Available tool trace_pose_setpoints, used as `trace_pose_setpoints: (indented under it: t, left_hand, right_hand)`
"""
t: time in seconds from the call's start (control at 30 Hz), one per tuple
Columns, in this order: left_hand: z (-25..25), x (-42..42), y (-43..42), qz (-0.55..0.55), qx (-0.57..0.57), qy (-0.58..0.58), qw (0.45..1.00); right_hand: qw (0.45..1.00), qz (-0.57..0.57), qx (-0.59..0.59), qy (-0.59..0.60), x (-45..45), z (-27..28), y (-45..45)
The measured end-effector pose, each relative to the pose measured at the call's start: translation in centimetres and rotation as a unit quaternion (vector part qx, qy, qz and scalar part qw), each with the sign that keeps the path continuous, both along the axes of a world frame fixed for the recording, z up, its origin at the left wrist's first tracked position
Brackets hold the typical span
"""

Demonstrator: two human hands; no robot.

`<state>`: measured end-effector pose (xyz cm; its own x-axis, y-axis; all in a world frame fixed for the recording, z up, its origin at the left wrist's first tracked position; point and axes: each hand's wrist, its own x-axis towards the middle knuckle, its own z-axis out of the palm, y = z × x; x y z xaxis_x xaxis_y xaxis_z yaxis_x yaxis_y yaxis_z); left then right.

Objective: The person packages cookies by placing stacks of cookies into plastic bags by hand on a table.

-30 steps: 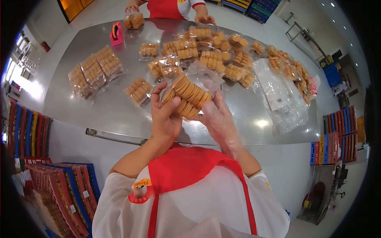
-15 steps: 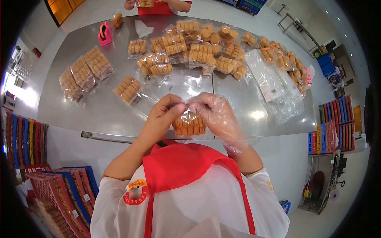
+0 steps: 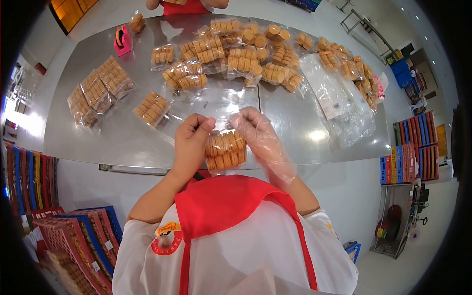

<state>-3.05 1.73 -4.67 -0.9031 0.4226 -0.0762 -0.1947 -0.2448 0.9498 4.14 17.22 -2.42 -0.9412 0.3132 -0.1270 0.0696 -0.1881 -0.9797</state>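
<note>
A clear bag of round biscuits (image 3: 225, 150) is held between my hands at the table's near edge, its biscuits in stacked rows below the bag's open-looking top. My left hand (image 3: 193, 140), bare, pinches the bag's upper left edge between thumb and fingers. On the other side, my right hand (image 3: 259, 140), in a clear plastic glove, pinches the upper right edge. A single biscuit pack (image 3: 152, 108) lies just left of my left hand. Farther left, several packs (image 3: 95, 92) lie side by side.
Many biscuit packs (image 3: 244, 60) are heaped at the table's far middle. Clear plastic bags (image 3: 339, 105) lie on the right. A pink tape dispenser (image 3: 122, 41) stands far left. Across the steel table (image 3: 162, 140), a person in a red apron (image 3: 186, 7) holds a pack. Crates (image 3: 78, 236) stand lower left.
The biscuit bag has come down from its raised, tilted position to the table's near edge, biscuits low. Both my hands have shifted their grip to its top. The co-worker across has lifted a pack.
</note>
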Motion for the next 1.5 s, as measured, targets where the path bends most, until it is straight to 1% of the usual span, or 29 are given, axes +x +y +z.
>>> trace_pose_setpoints:
  t: [0.03,0.1,0.13,0.2,0.3,0.37,0.47,0.5,0.57,0.6,0.67,0.7,0.77,0.8,0.87,0.9,0.97,1.1,1.2,1.3,1.37,1.4,1.47,1.5]
  left_hand:
    - [-0.6,0.0,-0.2,-0.009,0.000,-0.020,1.000]
    - [-1.7,0.2,-1.0,-0.027,0.001,-0.061,0.998]
    - [-1.6,0.9,-1.1,-0.031,0.029,-0.112,0.993]
    - [-1.1,2.5,-0.9,-0.040,0.089,-0.218,0.971]
    - [1.2,3.2,-1.1,-0.115,0.044,-0.279,0.952]
    - [0.5,3.4,-1.3,-0.103,0.059,-0.271,0.955]
    - [-0.5,3.4,-1.6,-0.069,0.084,-0.277,0.955]
    - [-0.8,3.3,-1.7,-0.053,0.093,-0.282,0.953]
    - [-1.9,3.0,-2.2,-0.043,0.085,-0.253,0.963]
    - [-2.2,2.8,-2.4,-0.039,0.081,-0.238,0.967]
    - [-2.0,2.4,-3.2,-0.102,0.083,-0.270,0.954]
    - [-1.8,2.5,-3.5,-0.133,0.083,-0.288,0.945]
    - [-1.0,3.0,-3.2,-0.104,0.059,-0.283,0.952]
    - [-0.7,3.1,-3.0,-0.091,0.046,-0.280,0.955]
    - [-2.2,2.3,-4.1,-0.140,-0.056,-0.144,0.978]
    - [-2.8,2.0,-4.4,-0.163,-0.107,-0.074,0.978]
    - [-2.9,2.3,-4.2,-0.127,-0.066,-0.117,0.983]
    - [-2.2,2.8,-4.4,-0.087,-0.005,-0.226,0.970]
    - [-2.5,3.0,-4.9,-0.089,0.013,-0.176,0.980]
    - [-2.6,3.0,-5.2,-0.060,0.073,-0.169,0.981]
    - [-2.3,2.9,-5.8,-0.089,0.059,-0.195,0.975]
    - [-2.0,2.9,-6.1,-0.103,0.052,-0.209,0.971]
    - [-1.2,2.7,-6.6,-0.136,0.001,-0.225,0.965]
    - [-1.0,2.7,-6.7,-0.153,-0.024,-0.232,0.960]
  right_hand:
    - [0.999,0.012,-0.052,-0.004,0.2,0.0,-0.2]
    - [0.997,0.048,-0.036,-0.039,0.6,-1.0,-0.1]
    - [0.996,0.066,-0.027,-0.058,0.8,-1.1,-0.2]
    - [0.995,0.045,-0.035,-0.083,1.6,-0.8,-0.5]
    - [0.995,0.038,-0.030,-0.082,2.1,-1.1,-0.9]
    - [0.995,0.041,-0.048,-0.074,2.3,-0.4,-1.4]
    - [0.997,0.040,-0.032,-0.063,2.4,-0.2,-1.6]
    - [0.997,0.035,-0.010,-0.068,2.4,-0.1,-1.7]
    - [0.996,0.026,0.031,-0.075,2.4,0.2,-1.8]
    - [0.997,0.033,0.011,-0.075,2.3,0.2,-1.7]
    - [0.996,0.044,-0.031,-0.075,2.4,0.0,-1.5]
    - [0.993,0.058,-0.040,-0.098,2.5,0.2,-1.6]
    - [0.984,0.087,-0.058,-0.142,2.4,0.7,-1.8]
    - [0.985,0.093,-0.040,-0.140,2.4,0.3,-1.7]
    - [0.985,0.104,-0.004,-0.137,2.4,-0.7,-1.2]
    - [0.986,0.102,-0.001,-0.133,2.4,-0.8,-1.3]
    - [0.987,0.099,0.004,-0.124,2.3,-1.0,-1.5]
    - [0.986,0.095,-0.064,-0.121,2.3,-0.5,-1.9]
    - [0.986,0.089,-0.104,-0.093,2.4,-0.7,-2.1]
    - [0.985,0.076,-0.127,-0.091,2.6,0.4,-2.6]
    - [0.979,0.075,-0.149,-0.116,2.7,0.7,-2.6]
    - [0.979,0.097,-0.122,-0.128,2.7,0.4,-2.2]
    - [0.975,0.142,-0.068,-0.154,2.9,-0.5,-1.3]
    - [0.974,0.142,-0.074,-0.161,3.1,-0.6,-1.2]
